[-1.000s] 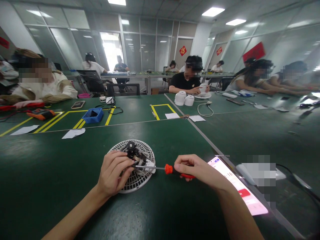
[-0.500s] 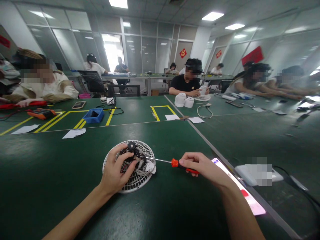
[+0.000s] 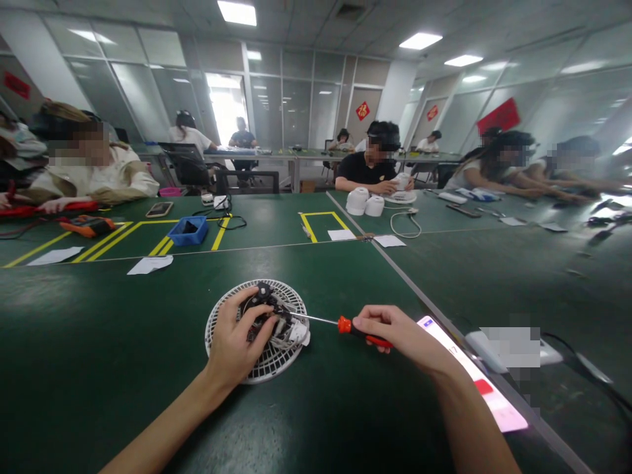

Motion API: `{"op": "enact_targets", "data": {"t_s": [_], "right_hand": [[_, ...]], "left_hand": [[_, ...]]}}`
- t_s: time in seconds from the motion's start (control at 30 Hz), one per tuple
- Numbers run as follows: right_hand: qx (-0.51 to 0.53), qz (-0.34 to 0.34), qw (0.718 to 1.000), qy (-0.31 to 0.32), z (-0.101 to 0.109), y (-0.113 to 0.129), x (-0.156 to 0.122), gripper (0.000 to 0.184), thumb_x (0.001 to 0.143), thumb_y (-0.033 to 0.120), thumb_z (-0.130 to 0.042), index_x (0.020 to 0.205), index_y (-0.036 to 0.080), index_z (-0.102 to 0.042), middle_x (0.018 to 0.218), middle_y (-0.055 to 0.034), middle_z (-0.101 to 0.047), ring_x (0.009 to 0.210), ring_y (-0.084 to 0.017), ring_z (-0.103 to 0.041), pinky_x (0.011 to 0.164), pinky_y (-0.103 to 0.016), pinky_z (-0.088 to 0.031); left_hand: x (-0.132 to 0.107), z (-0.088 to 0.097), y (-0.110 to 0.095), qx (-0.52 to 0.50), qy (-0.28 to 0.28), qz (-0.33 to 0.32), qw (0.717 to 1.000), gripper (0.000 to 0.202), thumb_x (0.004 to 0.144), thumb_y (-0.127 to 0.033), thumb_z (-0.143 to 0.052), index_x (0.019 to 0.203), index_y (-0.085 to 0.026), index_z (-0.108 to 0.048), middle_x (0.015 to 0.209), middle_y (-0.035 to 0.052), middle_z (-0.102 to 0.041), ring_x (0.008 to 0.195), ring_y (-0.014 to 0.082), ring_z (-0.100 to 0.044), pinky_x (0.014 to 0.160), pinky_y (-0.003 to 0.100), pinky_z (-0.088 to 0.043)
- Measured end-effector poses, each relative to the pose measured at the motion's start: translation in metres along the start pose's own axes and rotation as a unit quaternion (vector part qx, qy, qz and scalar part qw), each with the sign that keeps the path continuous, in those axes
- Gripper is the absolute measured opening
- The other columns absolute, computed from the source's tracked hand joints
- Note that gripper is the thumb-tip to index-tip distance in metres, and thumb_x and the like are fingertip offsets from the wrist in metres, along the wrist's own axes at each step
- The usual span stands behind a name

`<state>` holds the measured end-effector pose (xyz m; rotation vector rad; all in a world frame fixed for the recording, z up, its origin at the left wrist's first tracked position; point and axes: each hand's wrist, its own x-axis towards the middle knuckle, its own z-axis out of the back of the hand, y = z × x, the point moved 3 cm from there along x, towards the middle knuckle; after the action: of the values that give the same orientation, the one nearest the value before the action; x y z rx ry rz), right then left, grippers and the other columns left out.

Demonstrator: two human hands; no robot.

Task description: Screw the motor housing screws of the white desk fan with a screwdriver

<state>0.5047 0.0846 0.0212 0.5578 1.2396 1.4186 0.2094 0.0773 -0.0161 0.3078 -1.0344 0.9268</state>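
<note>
A round white fan grille [image 3: 276, 368] lies on the green table in front of me. On top of it sits a black motor assembly [image 3: 264, 289] with wires and a white plastic piece [image 3: 298, 332] beside it. My left hand [image 3: 241, 329] is curled over the assembly, fingers and thumb gripping it. In my right hand [image 3: 388, 326] is a screwdriver [image 3: 344, 324] with a red and black handle, held nearly level. Its metal shaft points left and the tip reaches the right side of the assembly, where the exact contact point is too small to make out.
A lit phone [image 3: 474, 375] lies right of my right forearm, near a white device [image 3: 508, 349] with a black cable. Farther off are a blue bin [image 3: 188, 230], paper slips [image 3: 151, 264] and white housings [image 3: 357, 201]. Co-workers sit across the table and at both sides.
The whole view has shifted slightly. Both hands keep their grips, and the screwdriver tip stays at the motor assembly.
</note>
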Motion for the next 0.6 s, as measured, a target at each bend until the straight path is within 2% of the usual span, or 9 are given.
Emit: {"op": "enact_targets", "data": {"t_s": [0.23,0.37,0.6], "right_hand": [[0.008,0.003,1.000,-0.001,-0.006,0.004,-0.002,0.054,0.075,0.071,-0.074,0.076,0.018,-0.063,0.067,0.0030,-0.051,0.060,-0.012,-0.048,0.051,-0.025,-0.034],[0.012,-0.019,1.000,0.017,-0.009,0.003,-0.003,0.054,0.077,0.071,-0.072,0.076,0.018,-0.060,0.065,0.0026,-0.054,0.057,-0.011,-0.049,0.050,-0.024,-0.034],[-0.015,-0.060,0.997,0.051,-0.016,-0.003,-0.004,0.058,0.090,0.074,-0.050,0.081,0.018,-0.063,0.062,-0.0005,-0.061,0.051,-0.011,-0.052,0.048,-0.024,-0.037]], "left_hand": [[-0.002,-0.008,-0.003,-0.009,-0.023,0.038,0.999,0.015,0.089,-0.021,-0.072,0.104,-0.020,-0.068,0.132,0.0115,-0.058,0.123,0.0284,-0.059,0.104,0.050,-0.051],[-0.006,-0.009,-0.004,-0.014,-0.035,0.046,0.998,0.016,0.088,-0.018,-0.072,0.104,-0.019,-0.069,0.133,0.0113,-0.058,0.124,0.0288,-0.058,0.105,0.051,-0.050],[-0.007,-0.009,-0.006,-0.015,-0.041,0.048,0.998,0.017,0.088,-0.020,-0.071,0.105,-0.020,-0.068,0.134,0.0112,-0.058,0.125,0.0289,-0.058,0.105,0.051,-0.051]]}}
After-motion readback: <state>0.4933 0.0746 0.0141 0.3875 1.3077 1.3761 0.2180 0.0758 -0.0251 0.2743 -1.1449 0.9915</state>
